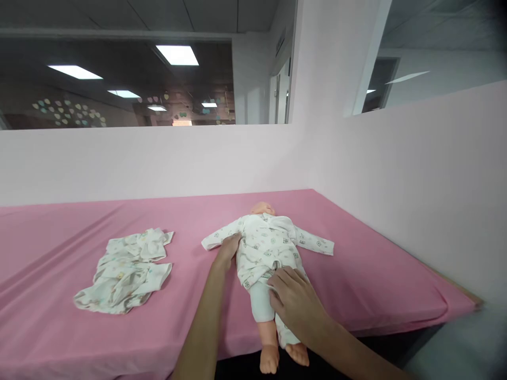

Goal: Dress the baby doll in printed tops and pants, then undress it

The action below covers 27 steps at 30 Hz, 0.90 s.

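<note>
A baby doll lies on its back on the pink sheet, head away from me, dressed in a white printed top and pale trousers. My left hand rests against the doll's side by its sleeve, fingers curled onto the cloth. My right hand lies over the doll's hips and thighs, fingers bent and pinching the hem of the top. The doll's bare feet hang past the near edge.
A crumpled white printed baby garment lies on the sheet to the left. Pale pink walls close off the back and right side. The bed's right corner drops off near the wall.
</note>
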Available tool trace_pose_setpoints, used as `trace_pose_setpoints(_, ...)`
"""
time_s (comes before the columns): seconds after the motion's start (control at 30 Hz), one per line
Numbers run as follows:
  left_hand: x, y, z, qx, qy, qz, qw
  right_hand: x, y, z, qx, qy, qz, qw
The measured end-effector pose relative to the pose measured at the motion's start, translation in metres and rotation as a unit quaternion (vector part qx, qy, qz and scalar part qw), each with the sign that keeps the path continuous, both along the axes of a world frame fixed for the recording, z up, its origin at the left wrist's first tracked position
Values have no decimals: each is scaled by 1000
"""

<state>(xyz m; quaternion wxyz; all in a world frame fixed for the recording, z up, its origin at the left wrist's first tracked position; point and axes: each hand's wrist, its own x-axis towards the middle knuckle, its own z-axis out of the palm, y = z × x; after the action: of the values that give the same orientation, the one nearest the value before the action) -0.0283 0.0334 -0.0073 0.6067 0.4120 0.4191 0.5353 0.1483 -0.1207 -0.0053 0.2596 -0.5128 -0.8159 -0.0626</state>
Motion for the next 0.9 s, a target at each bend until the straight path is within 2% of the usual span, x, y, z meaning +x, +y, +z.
trace_pose_setpoints(0.07, -7, -38, 7, 22, 84, 77, 993, -4, 6, -3, 14, -25, -11, 1000)
trace_pose_setpoints(0.1, -9, -60, 8, 75, 200, 154, 965, -5, 8, -4, 20, -39, -13, 999)
trace_pose_setpoints(0.13, -10, -85, 9, 118, 289, 193, 930, -6, 9, -4, 23, -49, -13, 998)
trace_pose_setpoints(0.17, -9, -109, 8, 141, 337, 190, 911, -6, 8, -2, 23, -50, -11, 998)
trace_pose_setpoints(0.23, -6, -150, 0, 168, 379, 124, 902, -5, 4, 2, 6, -15, 8, 1000)
trace_pose_setpoints(0.3, -4, -176, -14, 210, 412, 78, 883, -1, -4, 8, -44, 48, 59, 996)
trace_pose_setpoints(0.33, -5, -183, -23, 220, 432, 78, 871, 1, -8, 12, -74, 72, 96, 990)
trace_pose_setpoints(0.4, -9, -186, -43, 255, 472, 80, 840, 6, -15, 16, -120, 89, 167, 975)
trace_pose_setpoints(0.47, -13, -180, -58, 338, 506, 89, 788, 10, -19, 17, -133, 91, 207, 965)
trace_pose_setpoints(0.53, -14, -173, -64, 427, 527, 104, 727, 13, -20, 16, -132, 117, 220, 959)
trace_pose_setpoints(0.6, -11, -169, -60, 475, 537, 122, 687, 15, -17, 14, -142, 166, 226, 949)
trace_pose_setpoints(0.77, 8, -168, -31, 505, 539, 134, 661, 16, -13, 16, -182, 249, 216, 927)
trace_pose_setpoints(0.83, 12, -170, -27, 514, 529, 137, 661, 17, -14, 16, -177, 244, 208, 930)
trace_pose_setpoints(0.9, 10, -174, -30, 519, 515, 150, 665, 18, -15, 15, -158, 221, 189, 944)
